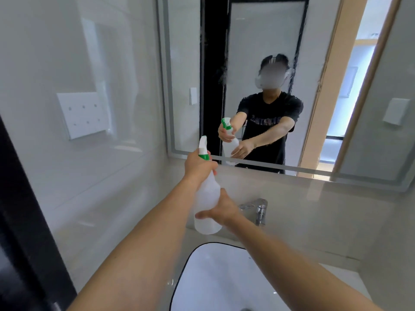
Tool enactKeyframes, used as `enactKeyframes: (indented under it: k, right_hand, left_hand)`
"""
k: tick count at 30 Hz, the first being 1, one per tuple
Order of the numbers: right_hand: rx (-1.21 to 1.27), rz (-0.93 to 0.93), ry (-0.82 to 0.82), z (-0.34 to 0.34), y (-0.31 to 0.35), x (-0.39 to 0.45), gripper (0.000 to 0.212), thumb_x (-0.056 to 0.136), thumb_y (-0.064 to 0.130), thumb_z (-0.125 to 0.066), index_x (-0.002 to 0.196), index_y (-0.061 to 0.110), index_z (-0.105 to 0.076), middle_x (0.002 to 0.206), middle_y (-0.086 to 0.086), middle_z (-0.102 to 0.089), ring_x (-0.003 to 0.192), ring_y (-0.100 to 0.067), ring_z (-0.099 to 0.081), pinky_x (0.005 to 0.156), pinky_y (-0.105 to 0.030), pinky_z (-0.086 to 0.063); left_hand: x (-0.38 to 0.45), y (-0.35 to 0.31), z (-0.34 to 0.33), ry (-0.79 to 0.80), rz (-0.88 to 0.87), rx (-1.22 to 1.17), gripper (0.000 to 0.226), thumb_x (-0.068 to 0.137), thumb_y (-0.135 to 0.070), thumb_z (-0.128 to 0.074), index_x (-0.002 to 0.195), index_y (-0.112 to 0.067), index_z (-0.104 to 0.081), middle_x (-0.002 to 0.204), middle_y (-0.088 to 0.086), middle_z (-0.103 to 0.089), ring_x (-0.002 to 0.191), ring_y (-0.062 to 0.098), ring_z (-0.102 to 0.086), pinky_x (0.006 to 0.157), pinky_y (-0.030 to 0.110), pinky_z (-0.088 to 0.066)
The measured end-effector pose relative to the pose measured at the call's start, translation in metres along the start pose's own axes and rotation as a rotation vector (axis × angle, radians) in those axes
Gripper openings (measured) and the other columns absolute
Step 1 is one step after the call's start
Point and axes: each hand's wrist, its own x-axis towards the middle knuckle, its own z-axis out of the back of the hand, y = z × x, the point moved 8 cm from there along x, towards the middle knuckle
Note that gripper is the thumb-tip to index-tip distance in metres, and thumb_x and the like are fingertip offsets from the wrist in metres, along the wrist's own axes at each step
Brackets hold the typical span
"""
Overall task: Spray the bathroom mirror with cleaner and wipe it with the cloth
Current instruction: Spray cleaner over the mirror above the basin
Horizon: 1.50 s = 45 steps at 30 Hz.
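— Largest first? Mirror (280,86) ahead, above white sink (224,277).
— And the spray bottle (206,198)? Raised upright before the glass, nozzle toward it.
— Grips? Left hand (198,164) clenched round the neck (by the trigger); right hand (221,209) clasping the lower body.

The mirror (280,86) runs off the frame at twelve o'clock. The sink (220,281) is cut off at six o'clock. The spray bottle's (206,205) neck is hidden under the left hand (198,164); its contents cannot be told. The reflected shirt's lettering is too blurred to read.
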Motion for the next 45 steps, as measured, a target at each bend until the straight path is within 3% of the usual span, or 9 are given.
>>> enactKeyframes:
  k: [7,10,13,17,22,25,33,38,45]
  right_hand:
    - [0.082,-0.021,0.099,-0.049,0.003,-0.010,0.093,0.052,0.034,-0.091,0.129,0.025,-0.039,0.117,0.003,-0.055,0.109,-0.023,-0.051,0.078,-0.035,-0.045]
    - [0.075,-0.010,0.120,-0.056,0.011,-0.009,0.088,0.053,0.035,-0.091,0.123,0.027,-0.037,0.115,0.004,-0.054,0.105,-0.022,-0.051,0.068,-0.031,-0.042]
    - [0.085,0.023,0.126,-0.056,0.026,-0.006,0.085,0.054,0.032,-0.091,0.118,0.030,-0.035,0.114,0.004,-0.053,0.104,-0.022,-0.051,0.069,-0.032,-0.043]
    - [0.068,0.087,0.111,-0.048,0.056,0.001,0.083,0.057,0.031,-0.091,0.119,0.026,-0.035,0.115,0.002,-0.053,0.105,-0.023,-0.050,0.073,-0.034,-0.045]
    - [0.081,0.200,0.039,-0.016,0.112,0.013,0.094,0.056,0.030,-0.092,0.132,0.022,-0.037,0.122,0.001,-0.054,0.109,-0.022,-0.052,0.081,-0.035,-0.047]
    - [0.096,0.267,-0.009,0.008,0.146,0.019,0.090,0.057,0.029,-0.092,0.128,0.023,-0.037,0.116,0.003,-0.054,0.107,-0.021,-0.051,0.078,-0.034,-0.045]
    - [0.129,0.343,-0.078,0.055,0.199,0.028,0.085,0.057,0.031,-0.091,0.122,0.027,-0.036,0.116,0.002,-0.053,0.102,-0.020,-0.051,0.067,-0.028,-0.042]
    - [0.095,0.353,-0.107,0.073,0.209,0.035,0.088,0.057,0.031,-0.092,0.125,0.025,-0.036,0.109,0.006,-0.051,0.099,-0.018,-0.049,0.059,-0.022,-0.036]
    - [0.132,0.376,-0.189,0.105,0.219,0.035,0.084,0.057,0.031,-0.093,0.116,0.030,-0.034,0.099,0.014,-0.049,0.099,-0.016,-0.049,0.059,-0.019,-0.036]
  left_hand:
    - [-0.007,0.024,0.041,-0.085,0.086,0.075,0.023,0.064,0.004,-0.069,0.078,-0.011,-0.058,0.075,0.008,-0.062,0.051,0.025,-0.067,0.050,0.026,-0.048]
    - [-0.006,0.026,0.053,-0.078,0.082,0.039,0.025,0.061,0.004,-0.068,0.080,-0.010,-0.060,0.076,0.008,-0.062,0.051,0.025,-0.067,0.057,0.032,-0.055]
    - [-0.003,0.017,0.063,-0.058,0.044,0.001,0.034,0.055,0.000,-0.068,0.087,-0.009,-0.060,0.079,0.007,-0.059,0.054,0.026,-0.069,0.071,0.046,-0.059]
    - [0.002,-0.014,0.074,-0.074,-0.020,-0.013,0.040,0.052,-0.004,-0.068,0.091,-0.009,-0.059,0.085,0.007,-0.058,0.056,0.027,-0.071,0.068,0.045,-0.057]
    - [0.013,-0.076,0.083,-0.102,-0.131,-0.055,0.041,0.060,0.003,-0.067,0.100,-0.007,-0.064,0.090,0.004,-0.061,0.047,0.008,-0.064,0.059,0.034,-0.057]
    - [0.022,-0.121,0.082,-0.106,-0.221,-0.058,0.038,0.061,0.006,-0.066,0.096,-0.010,-0.064,0.088,0.002,-0.062,0.047,0.007,-0.062,0.056,0.029,-0.055]
    - [0.035,-0.198,0.076,-0.144,-0.351,-0.035,0.028,0.055,-0.002,-0.067,0.081,-0.012,-0.062,0.080,0.008,-0.062,0.071,0.032,-0.065,0.073,0.051,-0.059]
    - [0.036,-0.213,0.069,-0.161,-0.375,-0.057,0.022,0.062,0.000,-0.069,0.077,-0.013,-0.061,0.073,0.005,-0.061,0.049,0.021,-0.066,0.066,0.044,-0.060]
    - [0.039,-0.244,0.041,0.003,-0.436,-0.063,0.044,0.062,-0.001,-0.068,0.105,-0.005,-0.061,0.089,0.000,-0.061,0.055,0.019,-0.070,0.079,0.055,-0.060]
